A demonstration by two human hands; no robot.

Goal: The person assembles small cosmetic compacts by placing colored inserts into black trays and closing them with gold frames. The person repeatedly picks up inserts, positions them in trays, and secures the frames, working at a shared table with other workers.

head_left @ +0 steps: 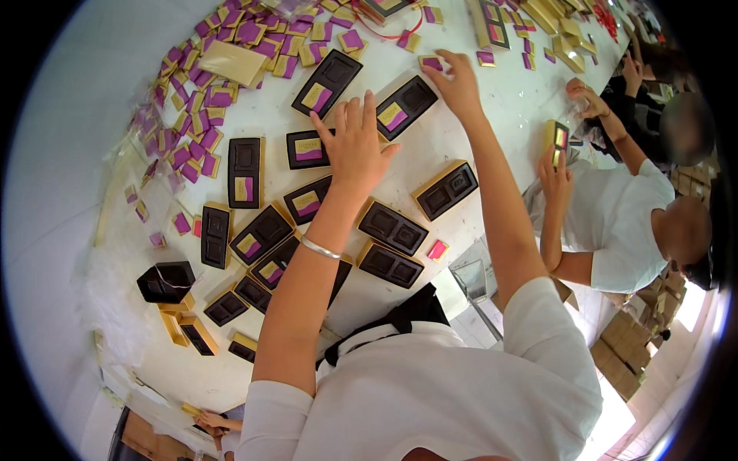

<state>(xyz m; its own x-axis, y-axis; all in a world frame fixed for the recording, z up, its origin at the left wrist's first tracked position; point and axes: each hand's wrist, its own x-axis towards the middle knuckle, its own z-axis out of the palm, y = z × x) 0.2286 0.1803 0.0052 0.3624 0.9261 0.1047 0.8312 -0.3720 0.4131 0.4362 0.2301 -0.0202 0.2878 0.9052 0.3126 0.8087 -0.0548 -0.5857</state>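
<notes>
My left hand [355, 142], with a silver bangle at the wrist, spreads its fingers above the black-lined boxes and holds nothing. It partly covers a box [298, 158] with a purple and gold packet in one compartment. My right hand [461, 86] has its thumb and fingertips closed around a small purple and gold packet [430, 62] at the table. Between the hands lies a box [416, 100] with a packet in its near-left compartment. Beyond my left hand sits another box [338, 71], likewise with one packet. Nearer me are boxes with bare black compartments [444, 192].
Loose purple and gold packets [250, 32] pile up at the far left, a gold lid [233, 64] among them. A black hexagonal container [175, 280] stands at the left. At the right a co-worker in a white shirt [615, 207] holds a small box [557, 136].
</notes>
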